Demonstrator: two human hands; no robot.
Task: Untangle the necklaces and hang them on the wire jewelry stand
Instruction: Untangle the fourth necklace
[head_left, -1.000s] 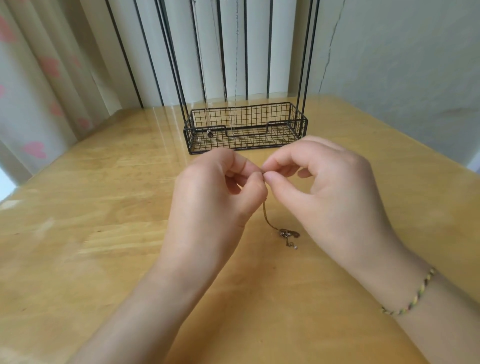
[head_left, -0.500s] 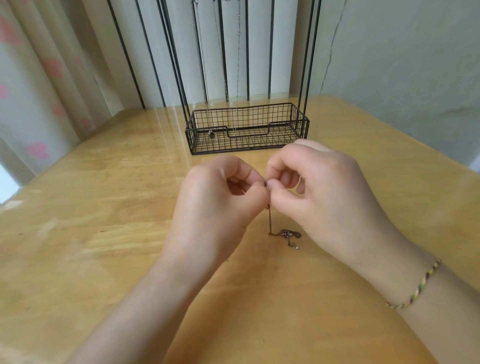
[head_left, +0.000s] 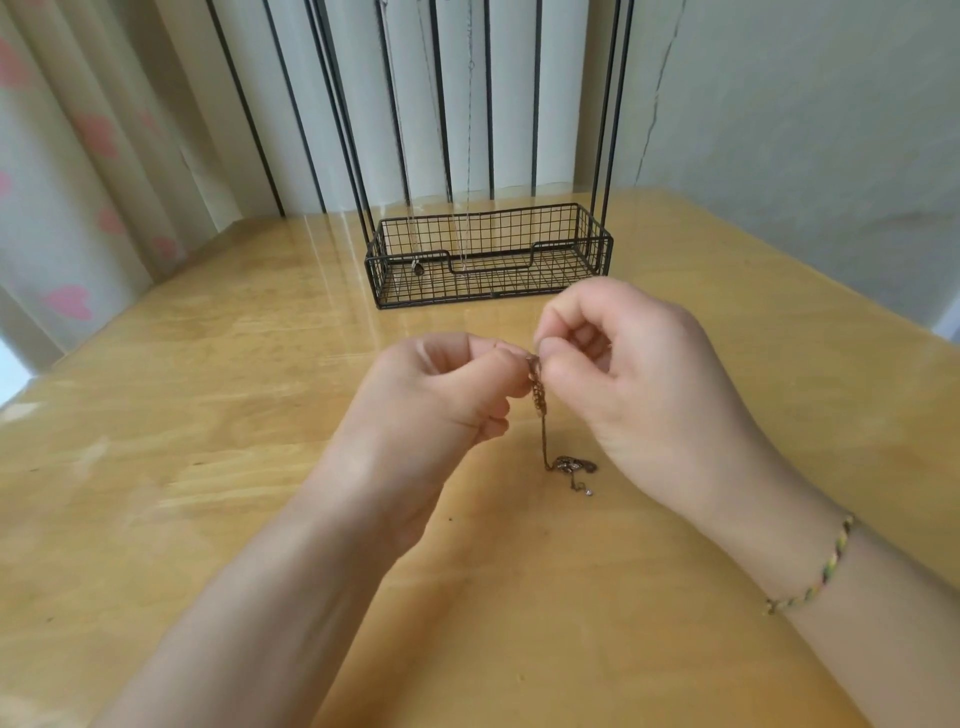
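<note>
Thin dark bronze-coloured chain necklace (head_left: 543, 415), bunched and snarled, strung up in the middle of the frame between two sets of fingertips, lower end puddled in a small knot on the glossy yellow wooden table (head_left: 208, 415) just below and right of centre.

Going left to right. Pale curtain with pink heart shapes (head_left: 78, 218) down the left edge. Left hand (head_left: 441, 410) just left of centre, fingers curled in, thumb and forefinger pressed together on the upper part of the tangle; nothing else held. Black wire jewelry stand (head_left: 488, 254) above centre: mesh basket base on the table, tall uprights running out of the top of the frame. Fine silvery chains (head_left: 469, 156) already hanging inside it, a small dark pendant (head_left: 418, 267) dangling at the basket's front left. Right hand (head_left: 639, 384) right of centre, likewise closed to a tight pinch, thumb and forefinger on the same bunched stretch, touching the left hand's fingertips or nearly so. Woven multicoloured thread bracelet (head_left: 810, 571) on the right wrist, lower right.

Progress, as a judgement: partly done. Some necklaces up on the stand, how many too fine to count. Bronze chain not yet free, knotted at both the pinch and the table; picking apart, then hanging, left to do. No other loose necklaces visible on the table.
</note>
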